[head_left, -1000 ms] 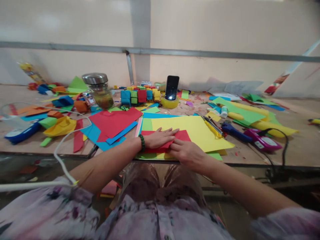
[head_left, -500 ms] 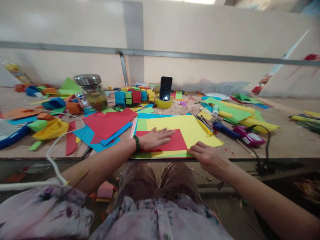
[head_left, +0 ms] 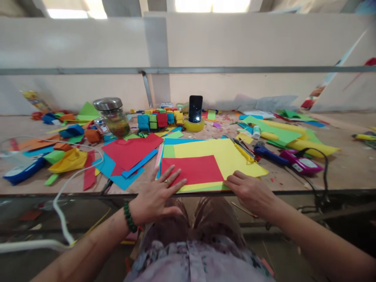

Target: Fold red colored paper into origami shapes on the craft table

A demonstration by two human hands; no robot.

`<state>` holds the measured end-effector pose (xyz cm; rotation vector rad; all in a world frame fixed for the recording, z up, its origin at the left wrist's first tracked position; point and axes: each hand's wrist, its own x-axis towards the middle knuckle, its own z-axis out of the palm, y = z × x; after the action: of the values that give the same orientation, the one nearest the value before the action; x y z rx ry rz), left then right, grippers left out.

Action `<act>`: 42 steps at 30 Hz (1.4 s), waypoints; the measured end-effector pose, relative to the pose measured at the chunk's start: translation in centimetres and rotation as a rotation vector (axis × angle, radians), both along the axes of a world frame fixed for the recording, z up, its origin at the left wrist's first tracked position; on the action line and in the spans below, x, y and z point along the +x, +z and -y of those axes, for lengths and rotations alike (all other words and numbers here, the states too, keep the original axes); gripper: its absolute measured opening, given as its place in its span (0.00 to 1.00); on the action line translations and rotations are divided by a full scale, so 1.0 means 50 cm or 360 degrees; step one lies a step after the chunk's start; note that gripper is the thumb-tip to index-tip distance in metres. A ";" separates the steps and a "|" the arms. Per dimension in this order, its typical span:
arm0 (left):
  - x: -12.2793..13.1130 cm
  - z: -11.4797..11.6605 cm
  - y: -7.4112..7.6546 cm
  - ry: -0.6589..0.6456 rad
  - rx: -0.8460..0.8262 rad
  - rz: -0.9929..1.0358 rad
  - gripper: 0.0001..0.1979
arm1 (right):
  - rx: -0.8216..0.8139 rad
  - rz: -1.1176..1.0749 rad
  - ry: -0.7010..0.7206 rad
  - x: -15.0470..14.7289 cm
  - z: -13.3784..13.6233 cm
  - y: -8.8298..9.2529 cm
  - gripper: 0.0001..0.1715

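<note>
A red paper sheet (head_left: 196, 168) lies on a larger yellow sheet (head_left: 229, 150), with green and blue sheets showing beneath along the edges. My left hand (head_left: 160, 192) is open, fingers spread over the red sheet's lower left corner, its thumb past the table's front edge. At the red sheet's lower right corner, my right hand (head_left: 246, 188) has its fingers drawn together, gripping the paper edge; its thumb is hidden. A yellow cutter (head_left: 244, 152) and pen-like tools rest on the yellow sheet's right side.
Loose red paper (head_left: 133, 152) and blue paper lie left. Behind stand a lidded glass jar (head_left: 113, 119), a row of coloured paper cubes (head_left: 160, 120) and a phone (head_left: 195, 109) on a tape roll. A purple-and-blue glue gun (head_left: 302, 161) lies right; a white cable (head_left: 60, 211) crosses left.
My left hand has slid back and left from the middle of the red sheet to its near left corner, fingers spreading. My right hand stays at the right corner. The view has tilted up slightly.
</note>
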<state>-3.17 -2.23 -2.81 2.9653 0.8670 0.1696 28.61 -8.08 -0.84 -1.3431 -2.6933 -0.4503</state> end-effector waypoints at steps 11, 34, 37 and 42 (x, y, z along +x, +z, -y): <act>-0.089 0.019 -0.003 0.0596 0.0113 0.0398 0.22 | -0.0239 -0.0232 -0.0333 -0.061 -0.081 0.072 0.12; -0.025 -0.038 0.017 0.0581 -0.0405 0.1640 0.46 | 0.0055 -0.0750 0.0409 -0.126 -0.190 0.166 0.12; -0.012 -0.021 0.038 0.0623 -0.0224 0.1753 0.34 | 0.0769 -0.0444 0.0430 -0.126 -0.151 0.199 0.13; 0.021 0.031 0.032 0.0747 0.0026 0.1728 0.33 | 0.1157 -0.0340 0.0431 -0.115 -0.129 0.164 0.16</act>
<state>-2.12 -3.80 -1.22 2.0342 1.2458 1.5662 22.87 -1.63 7.33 -0.7577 -2.1476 -1.0456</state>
